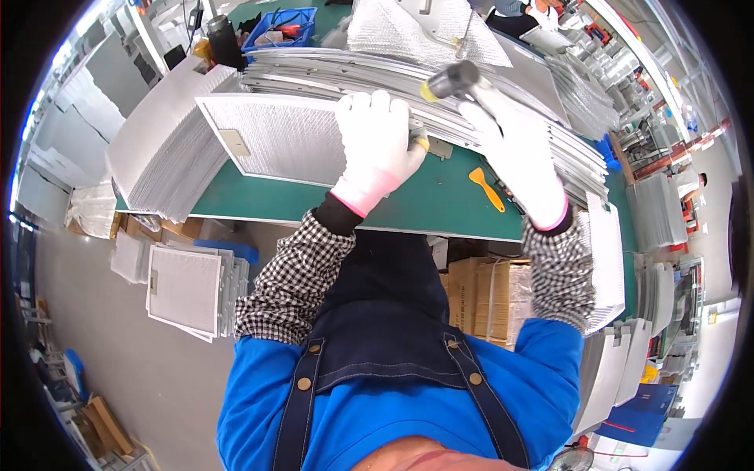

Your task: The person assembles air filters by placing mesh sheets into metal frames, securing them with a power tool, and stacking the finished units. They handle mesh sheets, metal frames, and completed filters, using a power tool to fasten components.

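My left hand (pixel 373 145), in a white glove with a pink cuff, grips the right end of a silver-framed mesh panel (pixel 290 133). Its fingers lie over the panel, and a small grey and yellow piece (pixel 420 139) shows by the thumb, too small to name. The panel leans against a long stack of similar panels (pixel 322 69). Raised above that stack at the right is a mallet (pixel 452 81) with a dark head and yellow face. My gloved right hand (pixel 514 145) is closed around its handle, slightly blurred.
On the green table (pixel 393 208) lies a yellow scraper (pixel 487 190). Panel stacks (pixel 177 149) stand at the left, and one mesh panel (pixel 605 259) lies at the right edge. A blue bin (pixel 279 27) sits behind. Cardboard boxes (pixel 479 294) are below; another person (pixel 522 17) works at the back.
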`<state>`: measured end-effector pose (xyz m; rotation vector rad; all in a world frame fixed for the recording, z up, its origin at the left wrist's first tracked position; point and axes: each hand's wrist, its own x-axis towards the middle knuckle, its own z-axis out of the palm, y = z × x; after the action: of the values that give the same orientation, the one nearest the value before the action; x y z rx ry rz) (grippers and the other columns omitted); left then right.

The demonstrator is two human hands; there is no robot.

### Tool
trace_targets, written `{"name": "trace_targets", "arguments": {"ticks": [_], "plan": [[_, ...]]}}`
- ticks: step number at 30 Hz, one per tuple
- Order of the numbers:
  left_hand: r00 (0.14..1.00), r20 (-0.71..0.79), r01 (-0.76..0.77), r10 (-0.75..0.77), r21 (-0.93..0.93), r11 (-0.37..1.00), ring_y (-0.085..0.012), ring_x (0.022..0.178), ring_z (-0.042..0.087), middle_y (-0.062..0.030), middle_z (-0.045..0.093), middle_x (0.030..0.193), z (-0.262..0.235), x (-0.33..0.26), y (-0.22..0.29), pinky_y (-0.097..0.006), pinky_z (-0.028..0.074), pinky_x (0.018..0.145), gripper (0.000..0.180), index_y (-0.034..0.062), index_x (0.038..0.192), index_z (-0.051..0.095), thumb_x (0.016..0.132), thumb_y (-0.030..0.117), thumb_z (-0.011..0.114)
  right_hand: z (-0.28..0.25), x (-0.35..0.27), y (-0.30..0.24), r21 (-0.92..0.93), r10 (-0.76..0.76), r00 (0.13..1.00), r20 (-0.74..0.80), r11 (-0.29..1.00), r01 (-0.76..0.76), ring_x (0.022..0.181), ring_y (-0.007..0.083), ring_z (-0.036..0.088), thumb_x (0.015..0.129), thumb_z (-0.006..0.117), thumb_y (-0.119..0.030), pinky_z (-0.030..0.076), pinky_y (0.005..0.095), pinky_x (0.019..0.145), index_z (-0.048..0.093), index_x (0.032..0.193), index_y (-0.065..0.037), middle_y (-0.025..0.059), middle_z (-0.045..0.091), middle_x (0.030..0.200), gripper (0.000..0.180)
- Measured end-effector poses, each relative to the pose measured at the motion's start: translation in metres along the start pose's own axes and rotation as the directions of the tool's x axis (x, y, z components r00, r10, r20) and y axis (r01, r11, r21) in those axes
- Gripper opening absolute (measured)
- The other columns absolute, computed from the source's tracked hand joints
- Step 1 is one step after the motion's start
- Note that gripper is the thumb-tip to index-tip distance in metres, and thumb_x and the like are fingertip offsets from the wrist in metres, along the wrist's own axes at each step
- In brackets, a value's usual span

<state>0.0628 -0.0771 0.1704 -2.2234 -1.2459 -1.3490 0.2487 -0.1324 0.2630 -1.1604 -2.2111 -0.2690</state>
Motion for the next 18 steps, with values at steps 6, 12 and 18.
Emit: {"name": "trace_targets", "arguments": {"ticks": [6,12,18], "plan": [[0.998,-0.055,-0.015,0.016,0.015,1.000,-0.0334,0.093,0.052,-0.0120,0.055,0.091,0.001,-0.001,0.001,-0.050,0.035,0.092,0.031,0.0066,0.089,0.062,0.074,0.030,0.076,-0.024,0.034,0.005,-0.181,-0.215,0.937,0.276,0.946,0.271,0.094,0.0284,0.072,0.084,0.067,-0.010,0.059,0.0361,0.082,0.069,0.121,-0.008,0.0123,0.072,0.108,0.038],[0.998,-0.069,-0.005,0.006,0.003,1.000,-0.0328,0.094,0.053,-0.0118,0.055,0.093,0.006,-0.001,0.004,-0.049,0.037,0.091,0.033,0.0070,0.090,0.063,0.074,0.032,0.078,0.003,-0.002,0.026,-0.413,-0.337,0.937,0.097,0.843,0.346,0.092,0.0278,0.072,0.084,0.070,-0.013,0.059,0.0367,0.082,0.071,0.116,-0.007,0.0125,0.073,0.107,0.032],[0.993,-0.118,-0.019,0.018,-0.001,1.000,-0.0352,0.107,0.054,-0.0118,0.058,0.099,0.007,0.000,-0.006,-0.057,0.036,0.102,0.042,0.0127,0.100,0.068,0.071,0.040,0.081,0.043,-0.041,0.036,0.197,0.249,0.969,0.005,0.949,-0.245,0.067,0.0189,0.061,0.098,0.063,-0.023,0.049,0.0323,0.059,0.066,0.103,-0.002,0.0077,0.065,0.081,0.022]]}}
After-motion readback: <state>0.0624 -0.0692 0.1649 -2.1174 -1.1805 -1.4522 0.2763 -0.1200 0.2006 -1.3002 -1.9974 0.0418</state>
